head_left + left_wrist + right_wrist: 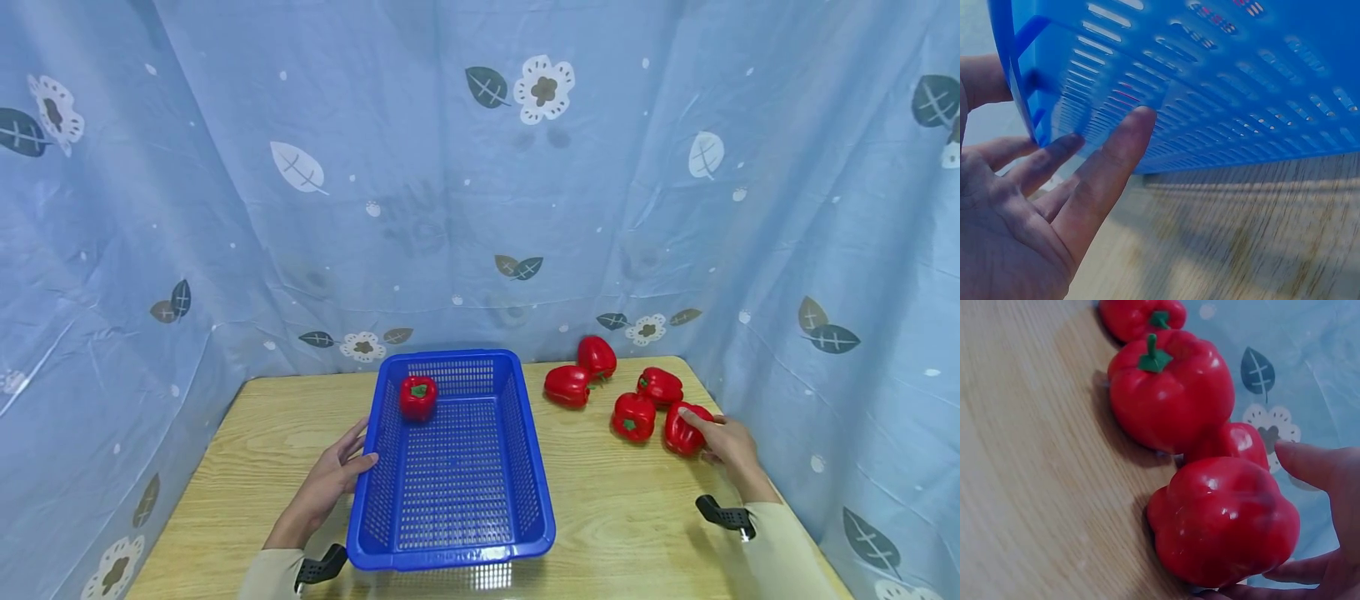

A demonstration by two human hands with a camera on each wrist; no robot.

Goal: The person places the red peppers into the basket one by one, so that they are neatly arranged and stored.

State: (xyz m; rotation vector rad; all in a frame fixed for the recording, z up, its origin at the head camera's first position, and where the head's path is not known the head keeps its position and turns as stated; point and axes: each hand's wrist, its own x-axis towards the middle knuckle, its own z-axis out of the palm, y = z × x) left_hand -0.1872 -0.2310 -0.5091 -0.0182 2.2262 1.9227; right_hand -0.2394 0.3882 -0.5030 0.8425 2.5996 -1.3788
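Your L hand pinches the blue basket betw. thumb & fingers; 1 boxed-in pepper lies to its upper R. Your R hand: spread abt. nearest red pepper, thumb apart; 4 others lie L/beyond.

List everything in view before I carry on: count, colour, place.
Table: one, pale wood, lower half
Basket: one, blue, mid-table
Basket pepper: one, red, inside, by the far left corner
Loose peppers: five, red, right of the basket
Patterned cloth: count unclear, blue, around the table
Wrist devices: two, black, one per wrist
Sleeves: two, cream, lower edge
Left grip: one, bare, at basket's left rim
Right grip: one, bare, at rightmost pepper
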